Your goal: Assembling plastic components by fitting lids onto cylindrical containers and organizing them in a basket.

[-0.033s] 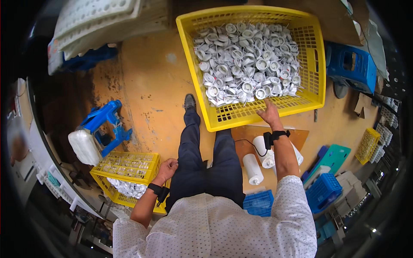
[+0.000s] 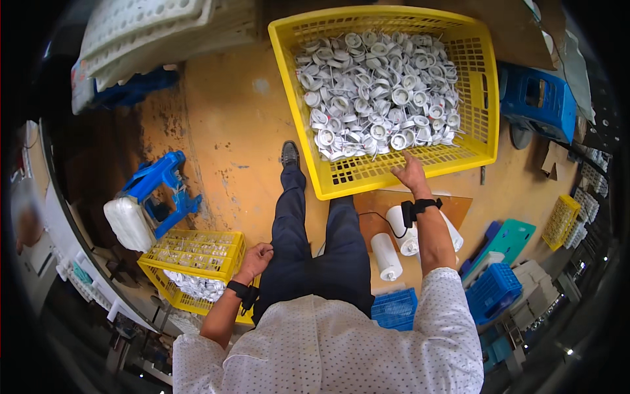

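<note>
A large yellow plastic crate with slotted walls stands ahead of me, tilted slightly in view. Heaped inside are many small white round caps, several with thin white stems or wires. My right hand is at the crate's near rim, its fingers reaching over the edge and curled on it, short of the white parts. My left hand hangs beside my left thigh, fingers curled in, with nothing visible in them. A dark strap with a small device is on each wrist.
Left of my leg are a yellow crate of white parts and a blue stool on its side. White cylinders lie by my right leg, near a blue basket. Another blue stool is at right; white perforated trays are stacked far left.
</note>
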{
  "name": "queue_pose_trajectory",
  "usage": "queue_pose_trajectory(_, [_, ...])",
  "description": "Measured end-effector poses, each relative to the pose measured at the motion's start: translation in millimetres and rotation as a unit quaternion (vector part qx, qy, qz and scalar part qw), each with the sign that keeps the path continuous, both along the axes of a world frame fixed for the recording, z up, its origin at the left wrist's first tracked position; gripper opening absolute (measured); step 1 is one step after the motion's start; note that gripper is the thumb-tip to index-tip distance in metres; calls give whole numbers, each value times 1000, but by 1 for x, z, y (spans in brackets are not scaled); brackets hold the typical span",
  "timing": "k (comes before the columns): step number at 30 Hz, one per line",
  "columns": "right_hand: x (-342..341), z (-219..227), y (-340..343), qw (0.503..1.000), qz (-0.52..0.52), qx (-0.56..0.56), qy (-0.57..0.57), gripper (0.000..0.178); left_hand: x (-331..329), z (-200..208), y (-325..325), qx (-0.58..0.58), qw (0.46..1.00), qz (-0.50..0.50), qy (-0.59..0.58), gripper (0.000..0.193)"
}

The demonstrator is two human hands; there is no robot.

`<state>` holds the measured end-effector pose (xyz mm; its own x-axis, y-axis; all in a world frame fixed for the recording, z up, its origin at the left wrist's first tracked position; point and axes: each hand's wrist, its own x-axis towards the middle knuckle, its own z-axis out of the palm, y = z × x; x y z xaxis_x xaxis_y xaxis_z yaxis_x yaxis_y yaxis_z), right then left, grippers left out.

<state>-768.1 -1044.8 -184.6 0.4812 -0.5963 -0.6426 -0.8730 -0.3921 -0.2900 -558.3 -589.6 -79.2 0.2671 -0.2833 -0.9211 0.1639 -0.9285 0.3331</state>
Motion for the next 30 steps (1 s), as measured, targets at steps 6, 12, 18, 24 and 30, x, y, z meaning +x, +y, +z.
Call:
queue_pose_trajectory(6, [24,-7,34,998,13,57,14,66,-9,15,-1,2,999,28,22,20])
queue_pose_trajectory(12, [57,-34,41,993,93,69,32,70,-6,13,-10,-9,999,51,-4,17])
queue_pose_trajectory(18, [85,-143,36,963,238,62,105,70,-32,-9,-12,-17,996,75,-40,8])
queue_pose_trajectory(24, [106,-224,57,956,264,54,117,82,-50,-20,0,-15,984,157,-89,3])
queue_pose_trajectory(30, [123,-238,86,932,314,87,162,64,-57,-18,-4,7,972,218,-83,6])
